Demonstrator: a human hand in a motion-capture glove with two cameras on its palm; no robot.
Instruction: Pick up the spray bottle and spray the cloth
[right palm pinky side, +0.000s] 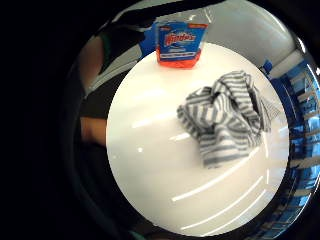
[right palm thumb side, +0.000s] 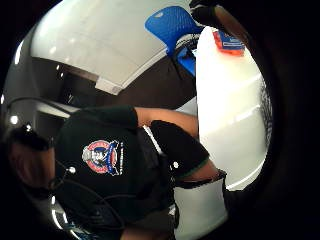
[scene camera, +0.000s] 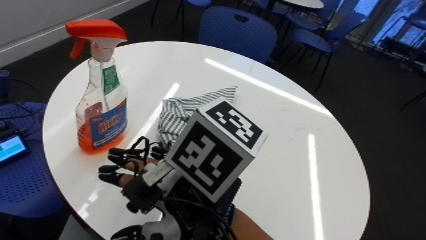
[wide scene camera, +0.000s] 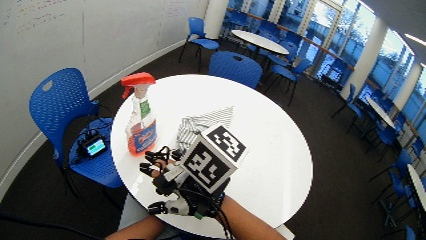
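Near the table's (scene camera: 313, 120) left edge stands the spray bottle (scene camera: 101, 95), upright and untouched, trigger head reachable from the person's side. Beside it lies the crumpled striped cloth (scene camera: 193, 112). Gloved right hand (scene camera: 143, 175) hovers short of both, fingers relaxed, holding nothing.

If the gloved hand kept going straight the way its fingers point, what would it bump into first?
Probably the spray bottle: the gloved right hand points its fingers toward the bottle's base. The striped cloth lies just beside that line, so depth leaves some doubt.
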